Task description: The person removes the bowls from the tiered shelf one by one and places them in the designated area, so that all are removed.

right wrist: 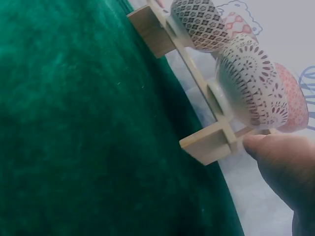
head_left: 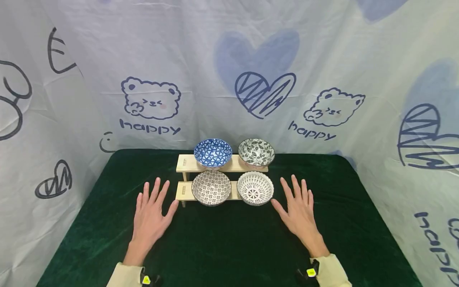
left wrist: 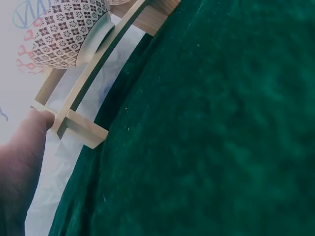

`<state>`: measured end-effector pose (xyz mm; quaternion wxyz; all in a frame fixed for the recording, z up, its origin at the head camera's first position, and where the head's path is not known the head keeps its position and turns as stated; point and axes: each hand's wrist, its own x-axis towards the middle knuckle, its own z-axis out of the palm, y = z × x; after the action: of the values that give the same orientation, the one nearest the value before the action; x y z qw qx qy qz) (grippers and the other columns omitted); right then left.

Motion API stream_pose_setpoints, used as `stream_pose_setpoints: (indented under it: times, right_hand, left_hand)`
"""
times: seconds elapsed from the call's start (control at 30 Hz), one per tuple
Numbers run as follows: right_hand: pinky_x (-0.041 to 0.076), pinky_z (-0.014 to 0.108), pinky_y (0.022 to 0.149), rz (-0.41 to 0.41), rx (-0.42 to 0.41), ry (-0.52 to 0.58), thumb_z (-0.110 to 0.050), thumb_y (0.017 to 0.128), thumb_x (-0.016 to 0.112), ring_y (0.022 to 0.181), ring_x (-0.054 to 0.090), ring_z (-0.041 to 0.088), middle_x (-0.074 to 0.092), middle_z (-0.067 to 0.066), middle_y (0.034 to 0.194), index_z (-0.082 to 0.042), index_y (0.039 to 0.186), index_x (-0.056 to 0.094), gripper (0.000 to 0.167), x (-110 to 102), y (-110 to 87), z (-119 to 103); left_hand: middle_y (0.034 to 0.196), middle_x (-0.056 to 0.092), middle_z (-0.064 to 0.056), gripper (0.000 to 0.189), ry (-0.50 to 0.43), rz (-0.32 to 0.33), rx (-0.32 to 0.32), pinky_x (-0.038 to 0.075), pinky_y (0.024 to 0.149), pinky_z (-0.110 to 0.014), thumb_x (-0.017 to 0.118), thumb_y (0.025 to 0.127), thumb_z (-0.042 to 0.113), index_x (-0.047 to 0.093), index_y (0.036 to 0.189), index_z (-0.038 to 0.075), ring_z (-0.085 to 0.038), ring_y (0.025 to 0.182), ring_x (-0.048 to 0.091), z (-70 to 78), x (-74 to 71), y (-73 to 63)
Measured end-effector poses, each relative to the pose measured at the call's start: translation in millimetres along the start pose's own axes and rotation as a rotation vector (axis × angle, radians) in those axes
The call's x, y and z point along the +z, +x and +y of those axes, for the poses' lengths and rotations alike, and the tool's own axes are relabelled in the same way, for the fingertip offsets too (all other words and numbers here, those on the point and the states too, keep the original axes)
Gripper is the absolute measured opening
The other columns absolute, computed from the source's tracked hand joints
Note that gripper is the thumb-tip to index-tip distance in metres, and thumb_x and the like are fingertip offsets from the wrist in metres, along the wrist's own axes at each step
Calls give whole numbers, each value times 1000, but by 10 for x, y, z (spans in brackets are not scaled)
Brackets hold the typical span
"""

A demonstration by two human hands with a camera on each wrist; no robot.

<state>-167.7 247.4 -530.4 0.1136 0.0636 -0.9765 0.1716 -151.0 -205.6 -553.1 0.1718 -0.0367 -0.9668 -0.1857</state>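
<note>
Head view: white bowl (head_left: 255, 188) and brown-patterned bowl (head_left: 211, 187) on lower wooden shelf (head_left: 186, 187); blue bowl (head_left: 213, 152) and leaf-patterned bowl (head_left: 256, 151) behind, on upper wooden shelf (head_left: 185, 162). 4 bowls, 2 per shelf, all between the hands. Shelf long axes run left-right. Left hand (head_left: 150, 219) and right hand (head_left: 298, 213): fingers spread, holding nothing. White bowl is just up-left of right thumb; brown-patterned bowl is up-right of left thumb, bare shelf end between. Right hand is nearer its bowl. Thumb-to-shelf contact: can't tell.
</note>
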Motion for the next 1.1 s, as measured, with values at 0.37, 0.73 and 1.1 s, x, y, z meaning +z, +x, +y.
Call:
stream_pose_setpoints:
  times: [0.37, 0.73, 1.1]
  right_hand:
    - [13, 77, 119, -202, -164, 236, -47, 85, 86, 159, 4, 44, 11, 18, 174, -17, 168, 10, 116, -166, 268, -140]
    - [34, 68, 117, -203, -182, 508, -49, 71, 95, 149, 31, 38, 33, 16, 164, -11, 164, 26, 123, -104, 376, -357]
    - [34, 41, 121, -191, -137, 957, -14, 72, 97, 141, 41, 32, 38, 13, 160, -13, 162, 28, 114, 111, 352, -312]
  left_hand:
    - [176, 11, -12, 81, -315, -43, -25, 15, 126, -65, 56, 105, 50, 16, 169, 21, -41, 161, 8, 134, 216, 222]
    - [169, 34, -6, 75, -628, -16, -67, 29, 123, -61, 71, 100, 38, 38, 162, 10, -30, 157, 28, 155, 352, 207]
    - [164, 43, -6, 76, -647, 1, -85, 36, 120, -58, 76, 97, 38, 43, 160, 12, -33, 150, 43, 149, 365, 196]
